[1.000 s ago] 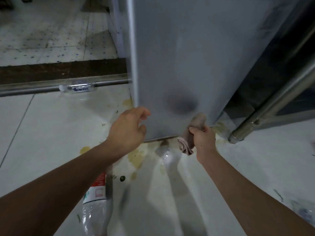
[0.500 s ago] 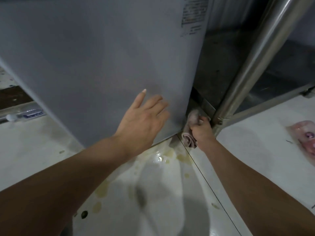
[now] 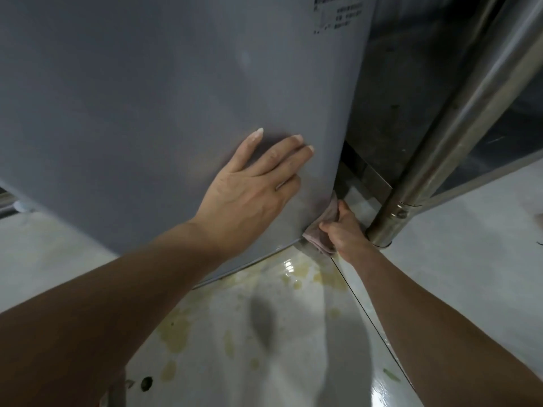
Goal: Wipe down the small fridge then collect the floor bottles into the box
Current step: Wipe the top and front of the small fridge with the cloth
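Pressing flat with straight fingers, the left hand rests on the grey fridge side, while the right hand grips one pinkish cloth at the fridge's lower corner, crowded by a steel leg. The fridge's label is unreadable; yellowish stains mark the floor below.

The glossy pale floor fills the lower half of the frame, crossed by a dark seam line running toward the lower right. Yellowish stains spot it at lower centre, with a small dark speck at lower left. The grey small fridge stands on it, and a steel leg meets it at centre right.
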A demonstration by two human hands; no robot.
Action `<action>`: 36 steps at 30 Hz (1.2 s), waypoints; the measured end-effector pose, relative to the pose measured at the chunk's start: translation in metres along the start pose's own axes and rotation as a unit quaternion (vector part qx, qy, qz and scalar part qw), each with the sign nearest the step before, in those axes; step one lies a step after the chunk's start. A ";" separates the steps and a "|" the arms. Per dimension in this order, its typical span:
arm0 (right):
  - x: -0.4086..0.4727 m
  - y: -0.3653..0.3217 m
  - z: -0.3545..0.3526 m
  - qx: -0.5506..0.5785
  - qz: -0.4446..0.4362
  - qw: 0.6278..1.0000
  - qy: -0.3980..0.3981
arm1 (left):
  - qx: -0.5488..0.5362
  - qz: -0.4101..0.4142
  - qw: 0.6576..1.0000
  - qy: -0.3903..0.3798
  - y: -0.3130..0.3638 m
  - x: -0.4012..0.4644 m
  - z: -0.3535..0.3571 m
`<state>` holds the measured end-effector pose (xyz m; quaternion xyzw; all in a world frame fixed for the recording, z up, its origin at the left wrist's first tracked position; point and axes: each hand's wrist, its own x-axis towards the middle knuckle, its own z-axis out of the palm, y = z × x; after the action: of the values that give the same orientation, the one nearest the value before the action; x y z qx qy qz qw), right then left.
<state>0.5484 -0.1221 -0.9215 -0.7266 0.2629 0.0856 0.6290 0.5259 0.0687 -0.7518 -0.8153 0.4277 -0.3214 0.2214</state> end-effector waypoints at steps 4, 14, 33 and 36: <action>-0.003 -0.013 -0.002 0.018 -0.036 0.999 0.037 | 0.024 0.015 1.000 -0.007 0.000 -0.001 0.001; -0.045 -0.085 -0.016 0.051 -0.137 0.988 0.057 | -0.052 -0.019 0.990 -0.131 -0.001 0.007 -0.031; -0.115 -0.212 -0.040 0.142 -0.247 0.957 0.059 | -0.015 -0.041 0.999 -0.027 -0.073 0.054 -0.107; -0.123 -0.227 -0.045 0.156 -0.257 0.953 0.048 | -0.024 -0.042 0.999 0.006 -0.081 0.060 -0.120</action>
<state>0.5455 -0.1152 -0.6595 -0.6655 0.1070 -0.1558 0.7220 0.5108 0.0509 -0.5965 -0.8358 0.4021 -0.3247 0.1853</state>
